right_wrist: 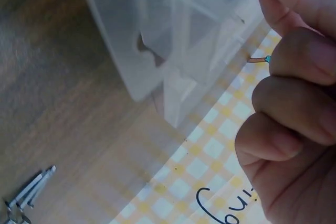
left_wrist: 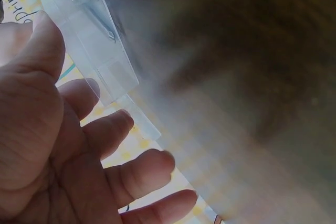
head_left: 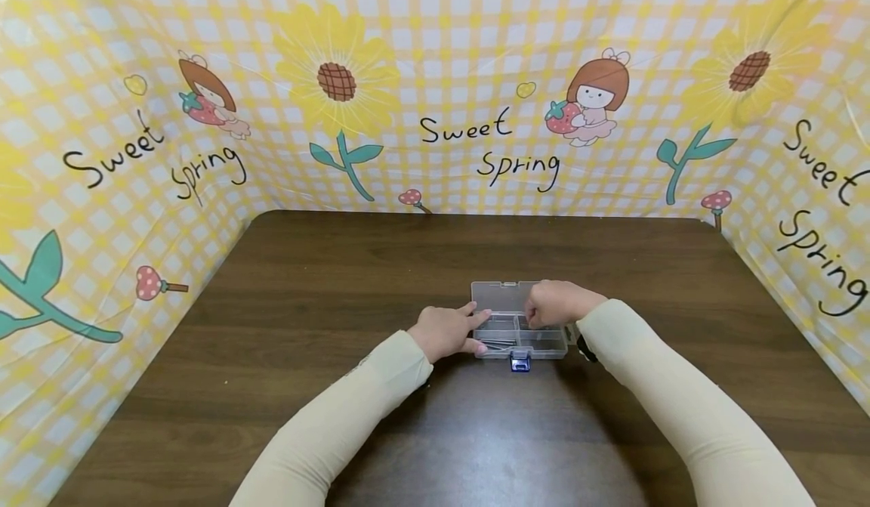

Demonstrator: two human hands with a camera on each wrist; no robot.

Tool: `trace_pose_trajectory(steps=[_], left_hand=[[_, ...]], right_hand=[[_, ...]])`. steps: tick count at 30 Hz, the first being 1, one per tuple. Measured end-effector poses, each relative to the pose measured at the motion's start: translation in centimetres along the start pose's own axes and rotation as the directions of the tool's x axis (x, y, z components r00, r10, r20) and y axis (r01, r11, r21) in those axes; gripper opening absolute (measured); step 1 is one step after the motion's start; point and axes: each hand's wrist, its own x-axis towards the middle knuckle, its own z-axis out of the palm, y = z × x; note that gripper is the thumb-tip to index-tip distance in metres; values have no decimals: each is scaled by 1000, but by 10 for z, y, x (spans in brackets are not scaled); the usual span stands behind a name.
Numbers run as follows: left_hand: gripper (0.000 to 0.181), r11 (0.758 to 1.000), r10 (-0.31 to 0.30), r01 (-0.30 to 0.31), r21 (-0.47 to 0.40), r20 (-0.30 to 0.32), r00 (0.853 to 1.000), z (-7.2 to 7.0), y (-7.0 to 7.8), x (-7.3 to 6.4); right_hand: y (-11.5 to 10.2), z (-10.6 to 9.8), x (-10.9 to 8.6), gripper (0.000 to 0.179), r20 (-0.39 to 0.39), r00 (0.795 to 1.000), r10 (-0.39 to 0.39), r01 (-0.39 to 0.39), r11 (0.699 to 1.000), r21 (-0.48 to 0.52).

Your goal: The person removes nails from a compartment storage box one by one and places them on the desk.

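Observation:
A clear plastic divided box (head_left: pixel 542 354) stands on the table, its lid (head_left: pixel 492 295) folded back and a blue latch (head_left: pixel 519 362) at its front. Thin metal pieces (head_left: pixel 499 344) lie in its front left compartment. My left hand (head_left: pixel 445 332) rests at the box's left end, fingers spread, thumb by the front corner and index finger by the back corner. Over the back right compartment is my right hand (head_left: pixel 553 303), its fingers (right_wrist: pixel 275 135) curled in. The tips of its thumb and index finger are hidden, so I cannot tell what it holds.
Slender metal pieces (right_wrist: pixel 31 190) lie on the brown table (head_left: pixel 285 386) in the right wrist view. A yellow checked cloth (head_left: pixel 435 54) with sunflowers and lettering rises behind the table and along both sides.

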Motion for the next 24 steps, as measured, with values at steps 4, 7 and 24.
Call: trace_pose_trajectory(steps=[4,7,24], left_hand=[[70,1000,3,-3,-2,5,1000,0,0,0],[70,1000,5,-4,-6,6,1000,0,0,0],[71,999,21,-20,-27,20,1000,0,-1,0]], right_hand=[[2,-4,-2,31,-6,1000,-20,20,1000,12],[3,-5,-3,35,-14,999,-33,33,999,19],[6,-6,-11,24,-17,1000,-24,24,1000,2]])
